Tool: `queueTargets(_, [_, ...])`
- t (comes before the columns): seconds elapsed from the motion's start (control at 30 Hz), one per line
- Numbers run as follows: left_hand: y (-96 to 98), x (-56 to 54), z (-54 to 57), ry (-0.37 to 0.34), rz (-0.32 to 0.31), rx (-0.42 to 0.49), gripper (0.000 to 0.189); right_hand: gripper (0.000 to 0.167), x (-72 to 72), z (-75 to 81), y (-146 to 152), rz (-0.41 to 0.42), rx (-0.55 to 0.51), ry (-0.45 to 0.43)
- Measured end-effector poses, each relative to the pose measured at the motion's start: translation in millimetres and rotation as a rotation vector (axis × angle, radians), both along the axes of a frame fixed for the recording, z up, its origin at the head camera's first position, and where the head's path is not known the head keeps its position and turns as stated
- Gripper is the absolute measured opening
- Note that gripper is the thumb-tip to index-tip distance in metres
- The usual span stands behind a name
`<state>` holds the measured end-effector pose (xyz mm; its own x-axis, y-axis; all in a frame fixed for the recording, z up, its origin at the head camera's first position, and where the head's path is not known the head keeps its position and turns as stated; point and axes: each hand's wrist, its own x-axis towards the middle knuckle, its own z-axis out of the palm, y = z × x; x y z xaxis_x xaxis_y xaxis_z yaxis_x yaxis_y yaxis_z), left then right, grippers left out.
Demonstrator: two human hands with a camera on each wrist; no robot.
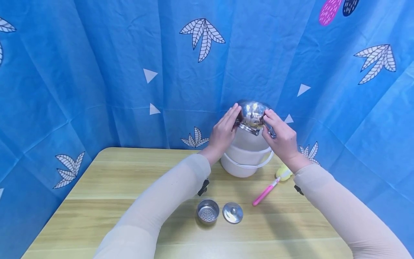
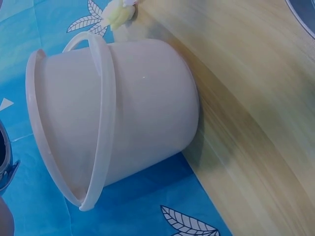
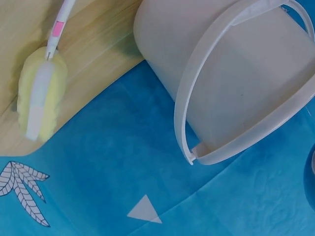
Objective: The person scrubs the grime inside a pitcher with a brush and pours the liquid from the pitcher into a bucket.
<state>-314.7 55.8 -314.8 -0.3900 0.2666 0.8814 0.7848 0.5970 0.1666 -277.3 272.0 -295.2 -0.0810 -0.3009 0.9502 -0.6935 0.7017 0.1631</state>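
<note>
Both hands hold a shiny metal teapot (image 1: 253,112), tipped bottom-up over a white bucket (image 1: 239,169). My left hand (image 1: 223,131) grips its left side, with long fingers laid along the metal. On the other side my right hand (image 1: 281,136) holds it with fingers and thumb, beside a strip that looks like its handle. In the left wrist view only a bit of the teapot's rim (image 2: 6,167) shows at the left edge. The inside of the teapot is hidden. Neither wrist view shows the grip clearly.
A perforated metal strainer cup (image 1: 208,211) and a round knobbed lid (image 1: 233,212) lie on the wooden table (image 1: 129,180). Right of the bucket is a sponge brush (image 1: 266,193) with pink handle and yellow head. A blue curtain (image 1: 129,54) hangs behind the table.
</note>
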Motion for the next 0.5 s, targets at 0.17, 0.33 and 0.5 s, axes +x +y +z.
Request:
queueTargets(0.17, [-0.5,-0.4,-2.0,0.027,-0.003,0.014,0.073,0.036,-0.5,-0.6,-2.1,0.019,-0.001,0.02])
queueTargets(0.33, [-1.2,-2.0,-5.7,0.069,0.007,0.023,0.071,0.034,-2.6,-2.0,-4.8,0.041,-0.01,0.045])
queueTargets(0.5, [-1.6,-2.5,-7.0,0.099,0.007,0.029,0.069,0.033,-5.8,-2.6,-6.6,0.061,-0.023,0.072])
